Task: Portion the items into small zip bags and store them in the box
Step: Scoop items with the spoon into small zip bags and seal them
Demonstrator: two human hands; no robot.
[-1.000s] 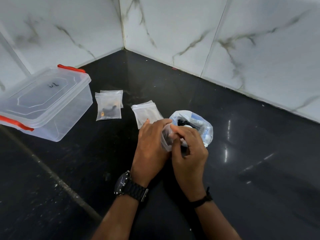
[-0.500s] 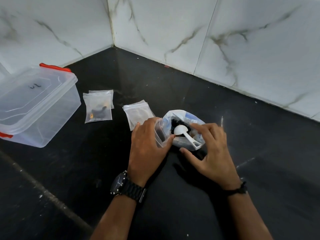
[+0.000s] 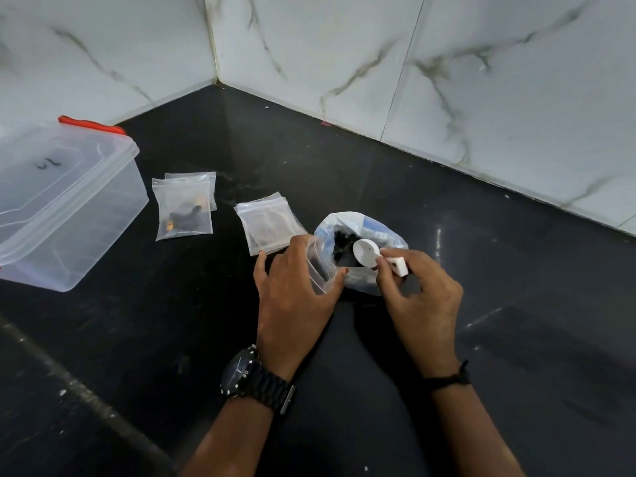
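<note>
A large clear plastic bag (image 3: 382, 232) of small dark items lies open on the black counter. My left hand (image 3: 292, 290) holds a small empty zip bag (image 3: 320, 266) upright beside it, thumb and fingers pinching its mouth. My right hand (image 3: 420, 294) pinches the handle of a white plastic scoop (image 3: 370, 254), whose round bowl hovers over the large bag's opening. A short stack of empty zip bags (image 3: 266, 223) lies just left of my left hand. Two small zip bags (image 3: 184, 210) farther left hold dark items. The clear lidded box (image 3: 65, 201) with red clips stands at the far left.
White marble-patterned walls (image 3: 447, 74) meet in a corner behind the counter. The black counter (image 3: 516, 304) stretches to the right and toward me. A pale seam line (image 3: 86, 397) crosses the counter at the lower left.
My right hand has taken the white scoop by its handle and lifted it over the large bag. My left hand keeps holding the small zip bag.
</note>
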